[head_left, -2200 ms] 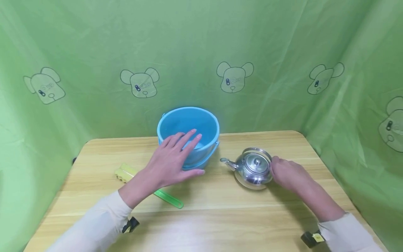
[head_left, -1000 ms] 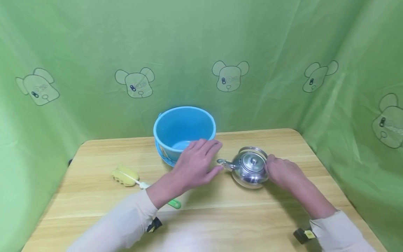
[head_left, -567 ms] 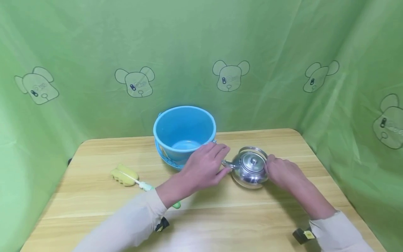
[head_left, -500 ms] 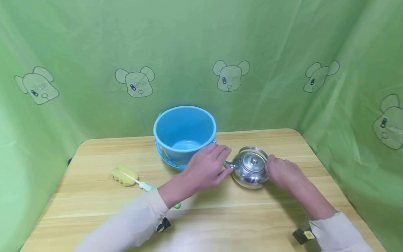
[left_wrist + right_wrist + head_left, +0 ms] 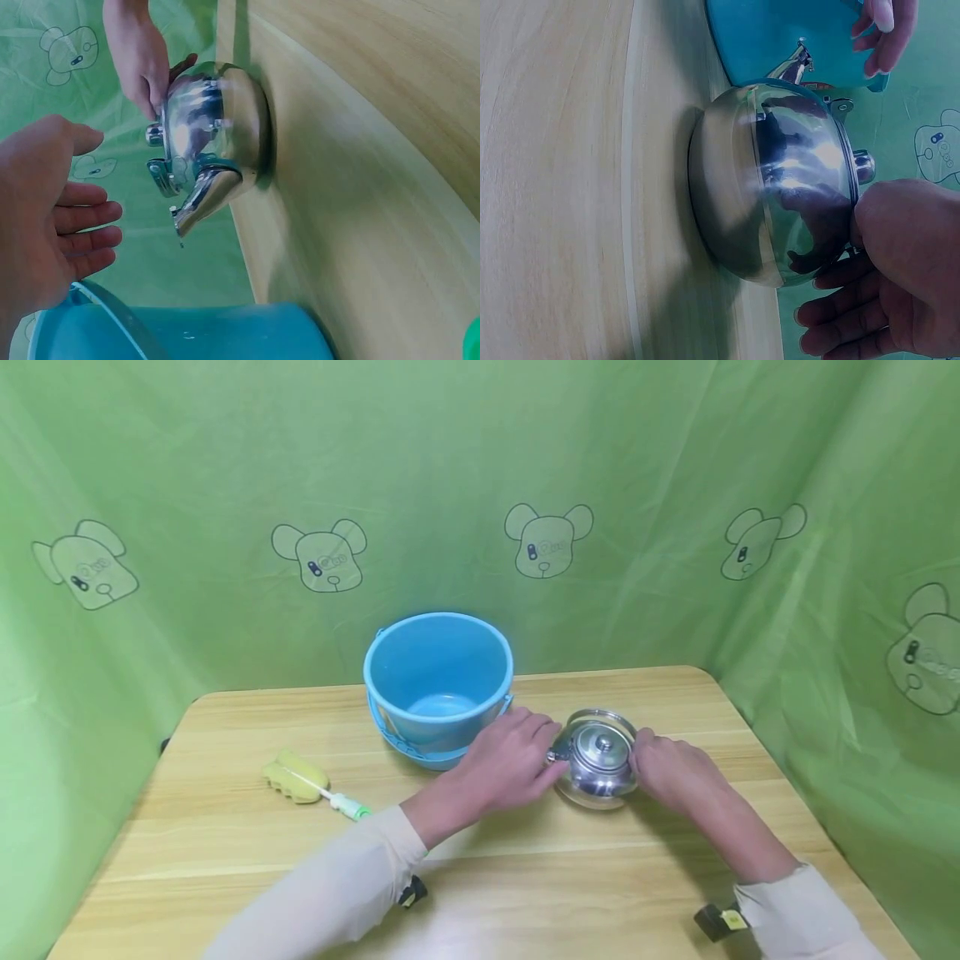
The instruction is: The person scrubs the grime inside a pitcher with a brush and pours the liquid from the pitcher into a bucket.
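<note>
A shiny steel kettle (image 5: 592, 789) stands upright on the wooden table, its lid on and its spout (image 5: 206, 195) turned left. Its hoop handle (image 5: 603, 717) is folded down toward the back. My right hand (image 5: 678, 772) pinches the kettle at its right side, by the lid's edge; in the right wrist view the other fingers of that hand (image 5: 915, 262) lie loosely bent. Over the spout tip in the head view is my left hand (image 5: 506, 764). The left wrist view shows a gap between this hand (image 5: 37, 210) and the spout, the fingers relaxed and holding nothing.
A blue bucket (image 5: 442, 731) with its bail hanging at the front stands at the back, left of the kettle. On the left lies a yellow sponge brush (image 5: 296, 778), its green handle partly under my left forearm. Green curtains (image 5: 450, 443) surround the table.
My left hand has moved from in front of the bucket rightward to the kettle's spout. The right hand keeps its hold, and the kettle stays in place.
</note>
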Motion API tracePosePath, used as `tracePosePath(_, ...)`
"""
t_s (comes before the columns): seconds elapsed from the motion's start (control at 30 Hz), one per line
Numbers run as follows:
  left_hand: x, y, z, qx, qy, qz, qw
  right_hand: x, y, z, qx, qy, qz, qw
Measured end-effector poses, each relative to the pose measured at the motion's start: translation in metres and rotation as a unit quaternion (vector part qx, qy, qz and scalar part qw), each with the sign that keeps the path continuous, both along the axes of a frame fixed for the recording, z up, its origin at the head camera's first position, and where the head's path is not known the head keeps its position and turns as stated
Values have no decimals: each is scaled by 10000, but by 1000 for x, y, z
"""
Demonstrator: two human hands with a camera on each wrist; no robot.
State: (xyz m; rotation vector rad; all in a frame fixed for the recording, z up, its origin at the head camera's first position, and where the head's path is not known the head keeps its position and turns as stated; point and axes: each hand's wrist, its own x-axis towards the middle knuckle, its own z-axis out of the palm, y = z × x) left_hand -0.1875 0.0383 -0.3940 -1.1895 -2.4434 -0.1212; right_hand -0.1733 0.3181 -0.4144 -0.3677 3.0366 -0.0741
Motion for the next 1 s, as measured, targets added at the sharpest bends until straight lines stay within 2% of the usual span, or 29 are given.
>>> tracePosePath(0.2,-4,8,-7,-88,-197,42,9998,1,-1,0,-20,18,-7,10000)
tracePosePath(0.63,-13,23,-21,-428,-633,383,9963,0,-1,-1,11,21,-33,10000)
tracePosePath(0.8,-15,29,-26,-323,-929,353,9945,0,-1,0,74,95,36,9999)
tracePosePath(1.0,-15,37,-29,-458,-1373,435,9885,0,0,0,82,19,26,10000)
